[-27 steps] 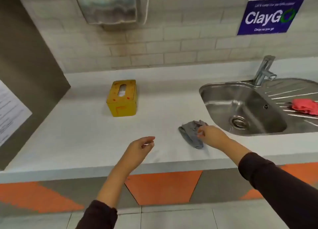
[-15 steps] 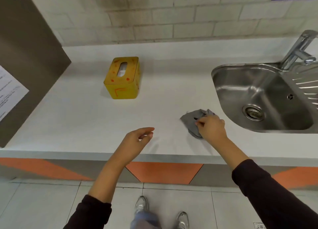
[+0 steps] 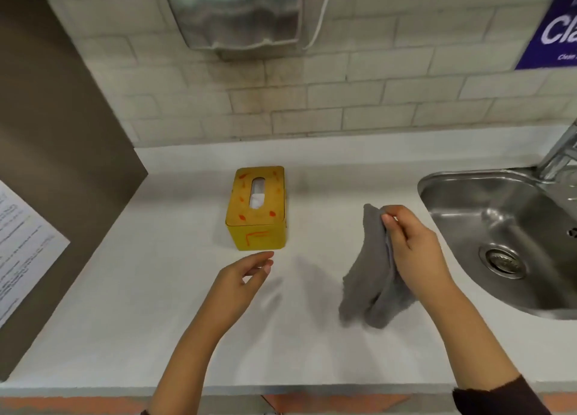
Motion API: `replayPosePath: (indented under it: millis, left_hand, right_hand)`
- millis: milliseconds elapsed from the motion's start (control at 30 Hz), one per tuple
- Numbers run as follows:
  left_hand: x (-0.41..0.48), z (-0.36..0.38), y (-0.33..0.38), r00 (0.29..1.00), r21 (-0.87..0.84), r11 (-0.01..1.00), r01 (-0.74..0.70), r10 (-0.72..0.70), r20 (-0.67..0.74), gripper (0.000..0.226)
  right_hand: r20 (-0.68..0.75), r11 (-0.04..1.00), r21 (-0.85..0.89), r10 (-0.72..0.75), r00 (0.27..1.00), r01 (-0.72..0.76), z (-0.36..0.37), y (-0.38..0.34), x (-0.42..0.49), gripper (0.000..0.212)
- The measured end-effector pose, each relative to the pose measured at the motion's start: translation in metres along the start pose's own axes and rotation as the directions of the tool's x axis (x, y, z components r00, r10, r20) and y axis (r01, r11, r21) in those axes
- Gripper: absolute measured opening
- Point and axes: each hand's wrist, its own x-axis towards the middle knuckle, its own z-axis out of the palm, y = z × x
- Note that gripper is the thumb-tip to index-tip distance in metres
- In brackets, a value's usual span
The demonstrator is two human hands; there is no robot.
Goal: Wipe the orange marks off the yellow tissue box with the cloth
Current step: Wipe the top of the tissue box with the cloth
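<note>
- Right hand pinched on grey cloth, lifted clear of worktop, beside sink.
- Left hand loosely open, empty, just short of yellow tissue box.
- Box mid-worktop, orange marks on top and front.

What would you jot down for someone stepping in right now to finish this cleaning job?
Right hand: fingers pinch the grey cloth, which hangs lifted off the counter, left of the sink.
Left hand: open and empty, hovering just in front of the yellow tissue box.
Done: cloth is picked up.
Left: nothing wiped yet. Orange marks still show on the box's top and front face. Probably steady the box with the left hand, then rub the marks off with the cloth.
</note>
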Motion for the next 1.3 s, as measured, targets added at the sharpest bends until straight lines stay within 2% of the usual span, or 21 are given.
replayPosePath:
  millis: [100, 133, 167, 200, 267, 333, 367, 467, 567, 600, 633, 667, 733, 767, 800, 867, 933, 1000, 1100, 1167, 1300]
  left_hand:
    - [0.024, -0.032, -0.012, 1.000, 0.001, 1.000, -0.016, 0.016, 0.004, 0.020]
    - [0.032, -0.042, -0.017, 1.000, 0.004, 1.000, -0.022, 0.022, 0.011, 0.020]
    - [0.037, -0.050, -0.019, 0.999, 0.004, 1.000, -0.030, 0.030, 0.017, 0.020]
    - [0.044, -0.060, -0.022, 0.999, 0.000, 0.999, -0.041, 0.041, 0.024, 0.020]
    - [0.056, -0.075, -0.028, 0.997, -0.010, 0.998, -0.060, 0.061, 0.043, 0.022]
    - [0.067, -0.085, -0.033, 0.995, -0.015, 0.997, -0.073, 0.074, 0.065, 0.024]
    - [0.073, -0.089, -0.036, 0.994, -0.016, 0.997, -0.075, 0.076, 0.081, 0.024]
    - [0.087, -0.095, -0.045, 0.991, -0.031, 0.996, -0.079, 0.081, 0.105, 0.024]
    - [0.096, -0.094, -0.050, 0.990, -0.053, 0.996, -0.077, 0.083, 0.115, 0.024]
    - [0.099, -0.093, -0.051, 0.990, -0.063, 0.995, -0.076, 0.083, 0.116, 0.024]
    - [0.102, -0.093, -0.052, 0.990, -0.068, 0.995, -0.078, 0.086, 0.112, 0.024]
    - [0.105, -0.092, -0.054, 0.991, -0.074, 0.994, -0.077, 0.085, 0.102, 0.024]
    - [0.109, -0.090, -0.056, 0.995, -0.087, 0.994, -0.071, 0.077, 0.068, 0.025]
    - [0.110, -0.090, -0.058, 0.996, -0.099, 0.993, -0.070, 0.075, 0.044, 0.026]
    - [0.111, -0.089, -0.059, 0.997, -0.110, 0.992, -0.068, 0.071, 0.024, 0.027]
    - [0.113, -0.089, -0.062, 0.998, -0.121, 0.990, -0.065, 0.066, -0.003, 0.027]
    - [0.117, -0.088, -0.065, 0.997, -0.096, 0.993, -0.067, 0.062, -0.045, 0.027]
    - [0.123, -0.085, -0.067, 0.991, -0.065, 0.994, -0.091, 0.084, -0.103, 0.029]
    - [0.134, -0.076, -0.072, 0.977, 0.027, 0.990, -0.140, 0.142, -0.159, 0.027]
    - [0.141, -0.068, -0.076, 0.983, 0.072, 0.991, -0.111, 0.120, -0.141, 0.033]
    - [0.153, -0.059, -0.079, 0.987, 0.035, 0.997, -0.072, 0.076, -0.144, 0.029]
  right_hand:
    - [0.102, 0.985, -0.171, 0.055, 0.993, -0.037, 0.031, -0.022, 0.014, 0.010]
    - [0.164, 0.972, -0.230, 0.095, 0.982, -0.055, 0.039, -0.028, 0.018, 0.015]
    - [0.251, 0.954, -0.289, 0.160, 0.955, -0.084, 0.043, -0.032, 0.019, 0.032]
    - [0.354, 0.924, -0.363, 0.254, 0.900, -0.118, 0.047, -0.036, 0.023, 0.053]
    - [0.522, 0.804, -0.587, 0.466, 0.715, -0.096, 0.051, -0.046, 0.027, 0.092]
    - [0.535, 0.646, -0.762, 0.600, 0.595, 0.033, 0.054, -0.054, 0.027, 0.109]
    - [0.515, 0.582, -0.808, 0.625, 0.587, 0.090, 0.058, -0.057, 0.026, 0.103]
    - [0.472, 0.455, -0.870, 0.651, 0.595, 0.192, 0.067, -0.061, 0.027, 0.057]
    - [0.430, 0.392, -0.902, 0.773, 0.467, 0.182, 0.065, -0.056, 0.034, 0.021]
    - [0.446, 0.401, -0.895, 0.789, 0.423, 0.196, 0.063, -0.056, 0.037, 0.014]
    - [0.433, 0.401, -0.901, 0.798, 0.418, 0.168, 0.061, -0.052, 0.040, 0.021]
    - [0.407, 0.374, -0.913, 0.802, 0.437, 0.163, 0.057, -0.052, 0.046, 0.028]
    - [0.416, 0.363, -0.908, 0.724, 0.550, 0.210, 0.045, -0.042, 0.060, 0.033]
    - [0.483, 0.447, -0.868, 0.666, 0.569, 0.215, 0.037, -0.034, 0.066, 0.032]
    - [0.561, 0.585, -0.793, 0.592, 0.579, 0.170, 0.030, -0.027, 0.069, 0.031]
    - [0.681, 0.871, -0.491, 0.389, 0.620, -0.006, 0.022, -0.015, 0.069, 0.020]
    - [0.713, 0.981, -0.104, 0.188, 0.675, -0.164, 0.027, -0.008, 0.066, 0.011]
    - [0.668, 0.934, 0.215, 0.074, 0.741, -0.287, 0.041, -0.004, 0.064, 0.018]
    - [0.544, 0.743, 0.534, 0.064, 0.837, -0.404, 0.069, -0.006, 0.072, 0.028]
    - [0.455, 0.656, 0.633, 0.116, 0.883, -0.412, 0.086, -0.013, 0.084, 0.029]
    - [0.298, 0.623, 0.678, 0.252, 0.921, -0.390, 0.117, -0.028, 0.111, 0.027]
